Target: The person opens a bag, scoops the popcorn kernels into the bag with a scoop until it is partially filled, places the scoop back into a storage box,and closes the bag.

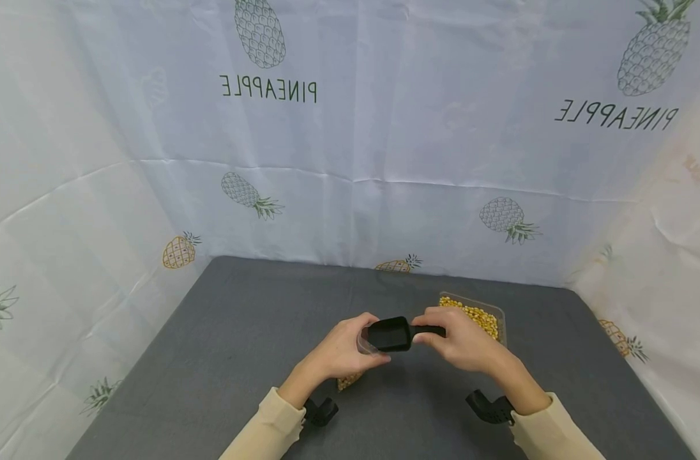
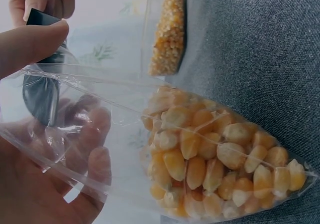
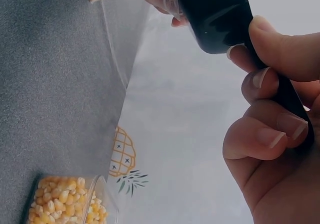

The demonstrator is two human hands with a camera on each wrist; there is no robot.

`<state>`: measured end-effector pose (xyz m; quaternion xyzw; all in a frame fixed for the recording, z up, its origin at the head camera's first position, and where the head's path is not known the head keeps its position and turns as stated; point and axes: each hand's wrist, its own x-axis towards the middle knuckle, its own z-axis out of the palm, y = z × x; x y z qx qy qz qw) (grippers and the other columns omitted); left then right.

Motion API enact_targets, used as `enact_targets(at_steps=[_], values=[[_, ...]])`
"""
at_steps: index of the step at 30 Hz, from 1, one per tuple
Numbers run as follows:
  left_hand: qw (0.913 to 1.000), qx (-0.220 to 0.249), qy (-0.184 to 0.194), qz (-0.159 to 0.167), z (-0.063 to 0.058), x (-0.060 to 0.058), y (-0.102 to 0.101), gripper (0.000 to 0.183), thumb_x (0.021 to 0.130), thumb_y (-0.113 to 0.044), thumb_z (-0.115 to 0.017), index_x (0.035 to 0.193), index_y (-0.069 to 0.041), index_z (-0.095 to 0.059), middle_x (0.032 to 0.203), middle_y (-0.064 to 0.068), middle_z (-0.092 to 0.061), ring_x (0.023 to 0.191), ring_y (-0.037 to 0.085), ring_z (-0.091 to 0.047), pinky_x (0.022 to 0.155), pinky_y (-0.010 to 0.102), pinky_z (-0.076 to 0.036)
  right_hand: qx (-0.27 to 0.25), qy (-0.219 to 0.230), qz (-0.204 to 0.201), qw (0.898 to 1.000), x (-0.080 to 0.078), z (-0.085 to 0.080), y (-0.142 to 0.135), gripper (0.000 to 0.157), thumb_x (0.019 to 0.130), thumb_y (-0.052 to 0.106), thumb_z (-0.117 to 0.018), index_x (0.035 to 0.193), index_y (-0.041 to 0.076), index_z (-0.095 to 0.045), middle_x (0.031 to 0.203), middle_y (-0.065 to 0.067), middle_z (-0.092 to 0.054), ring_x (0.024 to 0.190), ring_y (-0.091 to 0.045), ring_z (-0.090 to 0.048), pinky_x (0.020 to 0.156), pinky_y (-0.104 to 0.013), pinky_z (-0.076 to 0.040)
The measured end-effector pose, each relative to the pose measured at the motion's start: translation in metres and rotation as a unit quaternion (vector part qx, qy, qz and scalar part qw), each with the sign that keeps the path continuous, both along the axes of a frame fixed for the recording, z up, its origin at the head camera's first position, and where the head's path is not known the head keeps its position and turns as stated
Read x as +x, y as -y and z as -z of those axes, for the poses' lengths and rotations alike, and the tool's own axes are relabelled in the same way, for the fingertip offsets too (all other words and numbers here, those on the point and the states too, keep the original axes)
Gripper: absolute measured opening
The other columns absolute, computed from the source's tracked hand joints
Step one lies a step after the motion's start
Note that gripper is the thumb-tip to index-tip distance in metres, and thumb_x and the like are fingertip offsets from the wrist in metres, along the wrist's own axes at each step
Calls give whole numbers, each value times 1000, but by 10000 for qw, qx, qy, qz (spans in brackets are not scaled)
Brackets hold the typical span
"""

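My left hand (image 1: 344,348) grips a clear plastic bag (image 2: 125,114) near its mouth, thumb on one side and fingers on the other. Corn kernels (image 2: 210,159) fill the pointed bottom of the bag, which hangs down close to the table. With my right hand (image 1: 462,338) I hold a black scoop (image 1: 390,334) by its handle. The scoop's front end sits inside the bag's mouth, and its bowl shows no kernels in the head view.
Behind my right hand stands a clear plastic box (image 1: 502,319) with corn kernels in it. The grey table (image 1: 252,319) runs back to a white curtain (image 1: 350,128) printed with pineapples, which also hangs at both sides.
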<state>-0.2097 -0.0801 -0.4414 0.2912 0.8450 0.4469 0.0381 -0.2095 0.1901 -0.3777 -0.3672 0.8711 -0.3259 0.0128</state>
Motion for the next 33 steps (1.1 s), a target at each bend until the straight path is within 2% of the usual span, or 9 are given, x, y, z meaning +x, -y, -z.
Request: enact_targets(at_steps=[8,16,19,26,30,33], values=[[9999,11,-95,-32,1,0,1,46,87,-39,-80,124,-19,-61,97,-10,-62,80,4,-60,72,27,-52,-103,205,115,9997,0,1,-8,27,96,25,-72,116,8,-74,93,8,-64,72,-8,-54,63,-29,-48],[9999,-46,-146,-65,2,0,1,48,89,-40,-79,126,-16,-61,98,-5,-62,83,4,-58,73,26,-53,-22,549,391,9977,3,-3,-21,33,98,30,-70,121,6,-72,108,-2,-70,89,-11,-63,73,-32,-54],[9998,-92,-191,-47,2,0,1,49,90,-42,-77,127,-15,-60,98,-5,-61,83,4,-57,74,26,-53,9,534,473,9975,4,-5,-27,33,99,31,-69,121,7,-72,112,-3,-70,97,-14,-65,78,-34,-55],[9996,-84,-272,10,3,0,1,51,92,-43,-74,128,-10,-61,98,-2,-62,85,5,-57,75,26,-54,-42,372,487,9981,4,-4,-38,31,99,26,-68,122,5,-72,117,-9,-71,104,-29,-67,81,-39,-56],[9996,-84,-263,17,4,-1,0,52,92,-42,-75,129,-8,-60,99,3,-64,86,5,-58,76,25,-54,-113,426,535,9976,3,-2,-46,31,101,24,-66,124,4,-71,119,-10,-70,106,-30,-66,82,-39,-56],[9996,-86,-258,-16,4,0,0,50,92,-42,-75,128,-10,-61,100,4,-64,86,6,-58,76,25,-54,-133,453,668,9966,2,0,-53,31,101,23,-66,124,3,-70,120,-10,-70,108,-32,-66,83,-39,-56]])
